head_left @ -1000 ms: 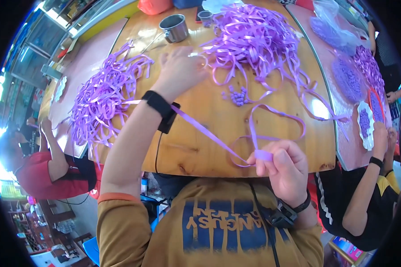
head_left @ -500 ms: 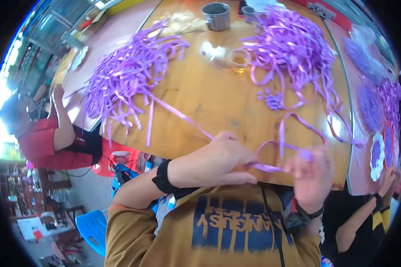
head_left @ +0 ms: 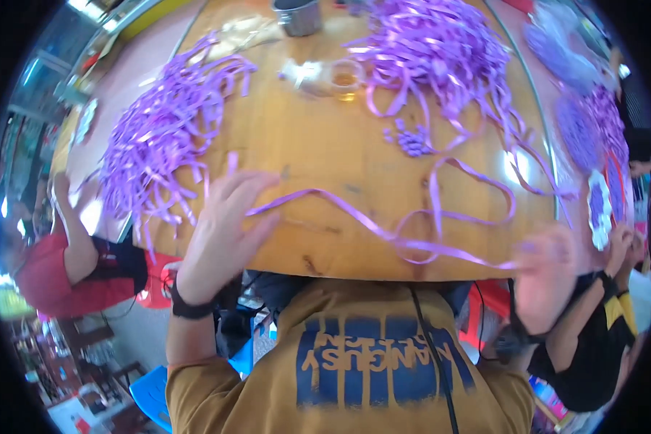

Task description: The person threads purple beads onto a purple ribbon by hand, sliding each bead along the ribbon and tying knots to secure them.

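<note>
One long purple ribbon [head_left: 358,215] runs slackly across the wooden table's near part, looping once on the right. Over its left end is my left hand [head_left: 224,235], fingers stretched and thumb apart, the ribbon coming out between thumb and forefinger. At the table's right front corner my right hand [head_left: 546,278], blurred by motion, is closed on the ribbon's other stretch. A heap of purple ribbons [head_left: 163,130] lies beyond my left hand. Another ribbon heap [head_left: 441,58] fills the far right, with a small cluster of purple beads [head_left: 412,139] in front of it.
A metal mug [head_left: 298,18] stands at the far edge, and a clear cup of amber liquid [head_left: 346,79] beside the right heap. People sit on both sides: a red sleeve [head_left: 50,267] at left, a co-worker's hands [head_left: 622,246] at right. Purple bundles [head_left: 579,130] lie on the right-hand table.
My hands have moved apart, the left one leftward with its fingers opening, the right one a little rightward. The ribbon between them is now stretched out longer. The whole view has shifted slightly.
</note>
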Tool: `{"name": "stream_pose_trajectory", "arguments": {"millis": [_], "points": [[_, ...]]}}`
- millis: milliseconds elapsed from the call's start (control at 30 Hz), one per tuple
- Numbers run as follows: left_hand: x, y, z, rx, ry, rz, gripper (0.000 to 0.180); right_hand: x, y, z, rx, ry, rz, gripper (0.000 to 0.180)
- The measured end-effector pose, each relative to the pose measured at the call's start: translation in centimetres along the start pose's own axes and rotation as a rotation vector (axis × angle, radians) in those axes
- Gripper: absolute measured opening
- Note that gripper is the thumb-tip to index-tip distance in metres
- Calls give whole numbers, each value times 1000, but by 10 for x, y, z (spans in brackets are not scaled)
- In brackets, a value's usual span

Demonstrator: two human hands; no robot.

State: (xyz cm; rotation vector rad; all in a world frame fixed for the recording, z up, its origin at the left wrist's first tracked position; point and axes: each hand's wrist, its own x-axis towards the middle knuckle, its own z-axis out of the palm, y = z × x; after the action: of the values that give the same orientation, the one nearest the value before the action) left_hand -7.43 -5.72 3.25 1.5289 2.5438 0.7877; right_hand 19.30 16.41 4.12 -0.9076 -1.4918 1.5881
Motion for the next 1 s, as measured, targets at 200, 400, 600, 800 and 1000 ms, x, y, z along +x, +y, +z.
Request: {"name": "stream_pose_trajectory", "arguments": {"millis": [200, 400, 600, 800, 1000], "points": [[12, 83, 21, -765, -438, 346, 48, -8, -9, 51, -241, -677, -77, 5], [13, 99, 37, -716, -358, 240, 14, -12, 3, 32, -208, -720, -30, 6], [7, 104, 45, -957, -363, -3, 16, -7, 6, 31, -136, -753, -160, 11], [12, 112, 42, -1242, -384, -245, 14, -3, 6, 29, -262, -740, -352, 15], [20, 111, 43, -548, -190, 328, 15, -4, 6, 31, -248, -653, -286, 15]]}}
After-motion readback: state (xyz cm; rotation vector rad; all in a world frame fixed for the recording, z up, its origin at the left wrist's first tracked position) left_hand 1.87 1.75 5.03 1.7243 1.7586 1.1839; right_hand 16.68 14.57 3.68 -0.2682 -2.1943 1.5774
